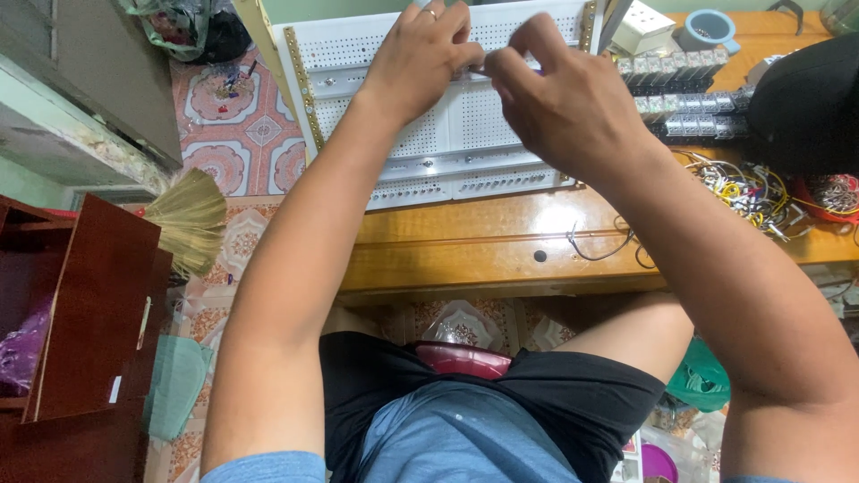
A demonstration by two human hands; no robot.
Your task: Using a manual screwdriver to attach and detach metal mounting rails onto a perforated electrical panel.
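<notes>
Hands (pixel 420 58) (pixel 564 98) pinch a small part over the white perforated panel (pixel 465 125), lying crosswise.

hands (pixel 488 72): pinched item too small | white panel (pixel 465 116): top cut off

white perforated panel (pixel 465 116), orange-brown wooden table (pixel 465 241)

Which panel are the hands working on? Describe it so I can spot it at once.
On the wooden desk, find the white perforated panel lying flat at its far edge, under both hands. Unlike the black modules to its right, it is pale, full of holes, with brass strips.
</notes>
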